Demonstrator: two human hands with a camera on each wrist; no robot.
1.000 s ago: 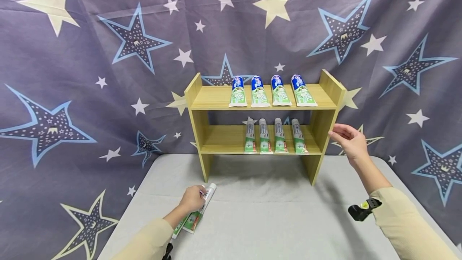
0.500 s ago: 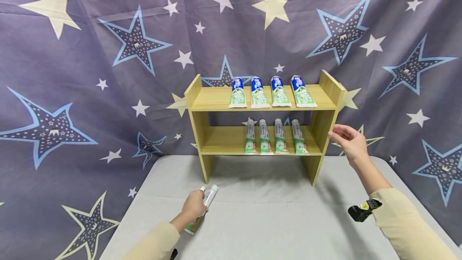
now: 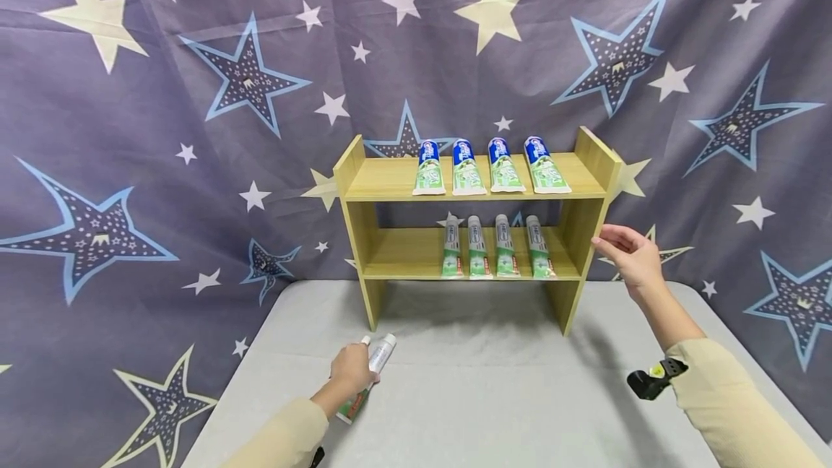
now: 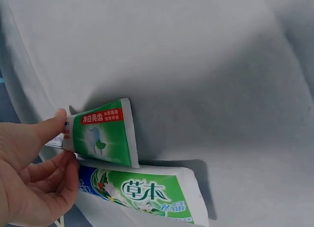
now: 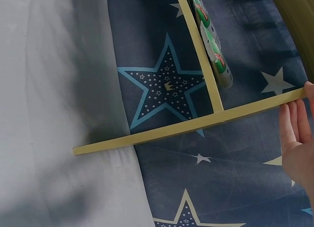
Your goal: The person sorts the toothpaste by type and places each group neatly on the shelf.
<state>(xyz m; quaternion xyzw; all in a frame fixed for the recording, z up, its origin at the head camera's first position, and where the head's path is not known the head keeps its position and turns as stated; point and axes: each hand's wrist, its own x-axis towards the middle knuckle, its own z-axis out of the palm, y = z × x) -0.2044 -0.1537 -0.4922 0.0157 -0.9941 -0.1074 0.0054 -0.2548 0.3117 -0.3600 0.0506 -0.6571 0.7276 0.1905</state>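
My left hand (image 3: 353, 369) pinches a green-and-white toothpaste tube (image 4: 100, 134) with a red label by its cap end, thumb on one side and fingers on the other. A second toothpaste tube (image 4: 142, 190), blue and green, lies close beside it under my curled fingers. In the head view, my left hand hides most of this second tube. On the far right, my right hand (image 3: 632, 258) grips the front edge of the wooden shelf's side panel (image 5: 186, 126) between thumb and fingers. That shelf (image 3: 354, 251) stands upright at the back of the table.
Several blue-and-green toothpaste tubes (image 3: 468, 168) lie in a row on the top board. Several grey-and-green tubes (image 3: 477, 248) line the lower board. A grey cloth (image 3: 468, 403) covers the table, and a star-print curtain (image 3: 416, 56) hangs behind the shelf.
My left hand has shifted right, from over the blue-and-green tube onto the red-labelled toothpaste tube, which has moved slightly right. My right hand stays at the shelf's side panel.
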